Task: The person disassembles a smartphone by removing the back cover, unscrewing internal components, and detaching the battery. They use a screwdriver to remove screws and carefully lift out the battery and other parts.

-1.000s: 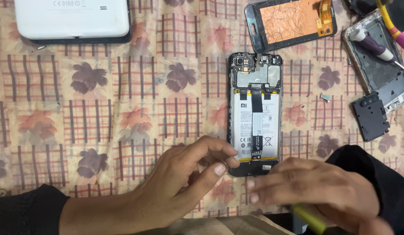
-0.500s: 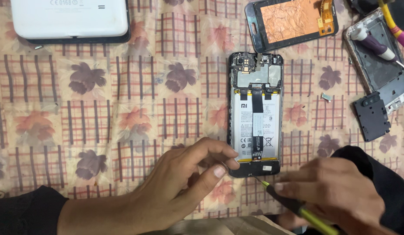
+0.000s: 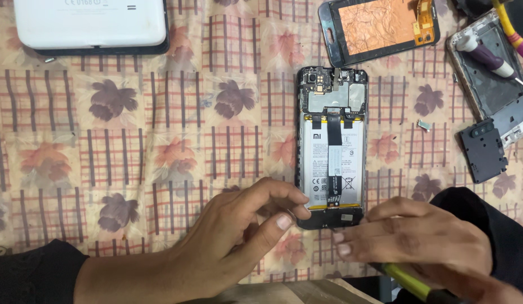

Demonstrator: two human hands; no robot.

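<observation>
An opened phone [image 3: 332, 146] lies back-up on the patterned cloth, its white battery, black flex cable and circuit board exposed. My left hand [image 3: 239, 239] pinches the phone's lower left corner with thumb and forefinger. My right hand [image 3: 419, 242] rests just below the phone's bottom edge, fingertips near the black bottom cover, and grips a yellow-green handled tool [image 3: 408, 281] that sticks out toward the lower right. The tool's tip is hidden under my fingers.
A white device [image 3: 89, 22] lies face down at the top left. A phone screen with copper backing [image 3: 379, 28] sits at the top. A metal phone frame [image 3: 492, 84], a purple-handled tool [image 3: 486, 53], a black plastic cover [image 3: 484, 149] and a small metal part [image 3: 423, 125] lie at right.
My right hand slid left toward the phone's bottom edge, and the tool's tip went out of sight under my fingers. My left hand kept its hold on the corner.
</observation>
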